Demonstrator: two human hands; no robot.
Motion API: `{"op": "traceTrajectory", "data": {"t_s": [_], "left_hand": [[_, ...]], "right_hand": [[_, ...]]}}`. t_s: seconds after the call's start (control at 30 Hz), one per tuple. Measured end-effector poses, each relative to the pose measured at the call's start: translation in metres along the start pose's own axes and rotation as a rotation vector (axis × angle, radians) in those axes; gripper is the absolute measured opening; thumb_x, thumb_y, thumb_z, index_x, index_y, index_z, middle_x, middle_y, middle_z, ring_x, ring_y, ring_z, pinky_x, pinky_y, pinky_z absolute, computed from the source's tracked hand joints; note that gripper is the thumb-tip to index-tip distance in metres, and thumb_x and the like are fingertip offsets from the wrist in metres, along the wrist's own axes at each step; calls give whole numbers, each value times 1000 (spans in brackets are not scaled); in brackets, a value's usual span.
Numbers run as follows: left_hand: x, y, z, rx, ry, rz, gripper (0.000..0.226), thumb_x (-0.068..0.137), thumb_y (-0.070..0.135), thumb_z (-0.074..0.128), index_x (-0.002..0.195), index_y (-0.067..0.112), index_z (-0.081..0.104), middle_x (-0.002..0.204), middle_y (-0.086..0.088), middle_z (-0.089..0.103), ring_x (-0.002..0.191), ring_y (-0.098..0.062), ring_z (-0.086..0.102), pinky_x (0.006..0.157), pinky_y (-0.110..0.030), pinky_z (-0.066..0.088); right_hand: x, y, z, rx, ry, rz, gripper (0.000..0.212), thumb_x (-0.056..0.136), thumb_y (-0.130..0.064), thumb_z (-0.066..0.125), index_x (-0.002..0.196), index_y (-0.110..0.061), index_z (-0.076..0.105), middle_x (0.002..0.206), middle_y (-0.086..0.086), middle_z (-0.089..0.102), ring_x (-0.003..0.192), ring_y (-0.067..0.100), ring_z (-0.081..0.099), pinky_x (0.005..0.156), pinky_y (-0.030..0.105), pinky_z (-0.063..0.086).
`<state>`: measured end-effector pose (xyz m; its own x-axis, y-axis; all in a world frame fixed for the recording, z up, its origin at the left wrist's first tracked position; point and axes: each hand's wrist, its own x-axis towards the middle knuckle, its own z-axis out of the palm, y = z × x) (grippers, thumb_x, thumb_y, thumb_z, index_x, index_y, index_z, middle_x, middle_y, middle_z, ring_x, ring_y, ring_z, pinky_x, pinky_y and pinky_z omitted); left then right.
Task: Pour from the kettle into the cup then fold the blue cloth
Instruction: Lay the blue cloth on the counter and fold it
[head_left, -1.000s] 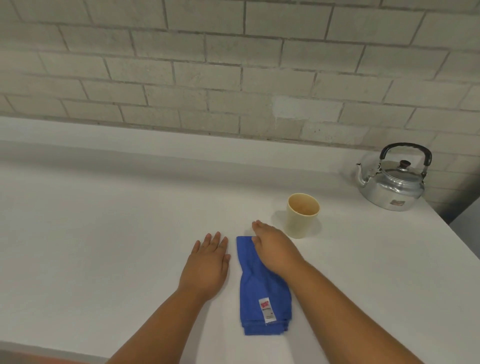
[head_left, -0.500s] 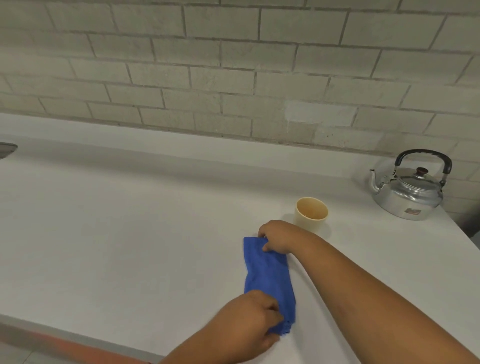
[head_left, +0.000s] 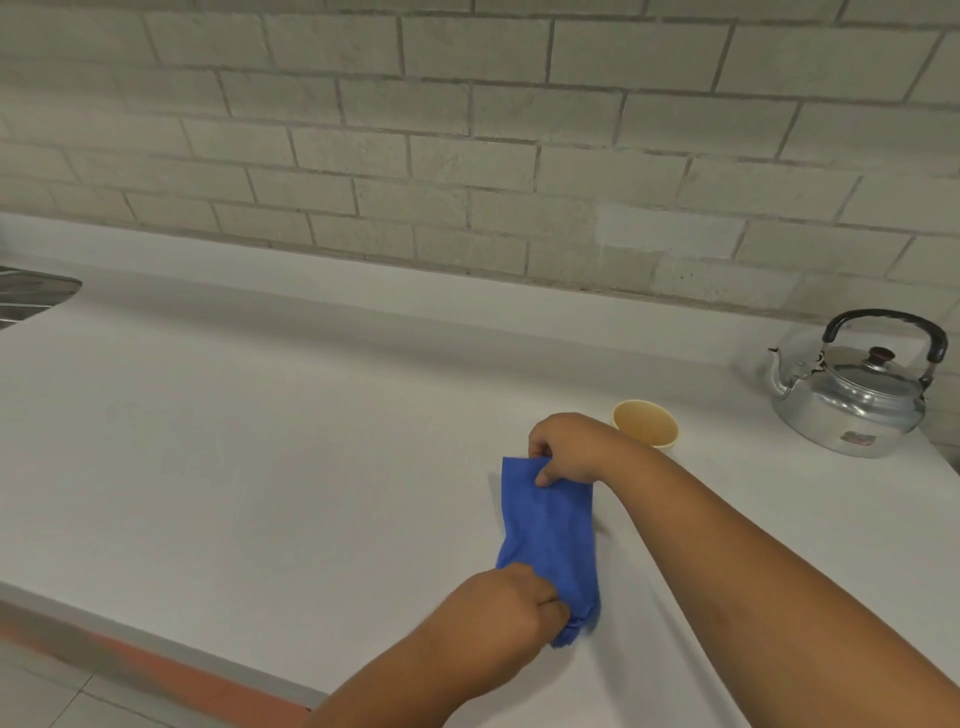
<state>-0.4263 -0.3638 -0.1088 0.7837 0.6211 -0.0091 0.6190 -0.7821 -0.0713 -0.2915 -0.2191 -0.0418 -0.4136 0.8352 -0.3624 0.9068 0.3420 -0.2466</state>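
Observation:
A blue cloth, folded into a narrow strip, lies lengthwise on the white counter. My right hand pinches its far end. My left hand grips its near end, which bunches up off the surface. A cream cup stands upright just behind my right hand, partly hidden by my wrist. The shiny metal kettle with a black handle sits at the far right by the wall, its spout pointing left.
A grey brick wall runs behind the counter. A metal sink edge shows at the far left. The counter's front edge crosses the lower left, with tiled floor and an orange strip below.
My left hand came off the counter beside the cloth and closed on its near end. My right hand went from lying flat on the cloth to pinching the far end. The view shifted left.

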Motion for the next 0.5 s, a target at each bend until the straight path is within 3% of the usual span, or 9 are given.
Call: {"op": "traceTrajectory", "data": {"t_s": [0.07,0.23,0.5], "left_hand": [[-7,-8,4,-42,87,-16,25,52,35,83,75,34,73,68,20,66,58,2,59,49,-11,47],[-21,-44,-1,-38,280,-131,23,58,21,82,79,23,73,72,11,69,59,-10,62,45,-20,50],[-46,-91,5,-48,282,-241,26,50,20,87,72,25,73,68,13,69,57,-8,62,44,-18,49]], "right_hand": [[0,-6,-14,20,32,-14,22,81,-19,69,102,-12,65,110,4,64,92,22,58,73,30,45],[17,-30,-37,38,139,-40,21,83,-19,66,103,-12,65,110,6,65,99,25,60,74,29,43],[74,-57,-23,65,177,-5,19,83,-18,65,101,-9,64,107,11,66,94,27,62,71,30,44]]}}
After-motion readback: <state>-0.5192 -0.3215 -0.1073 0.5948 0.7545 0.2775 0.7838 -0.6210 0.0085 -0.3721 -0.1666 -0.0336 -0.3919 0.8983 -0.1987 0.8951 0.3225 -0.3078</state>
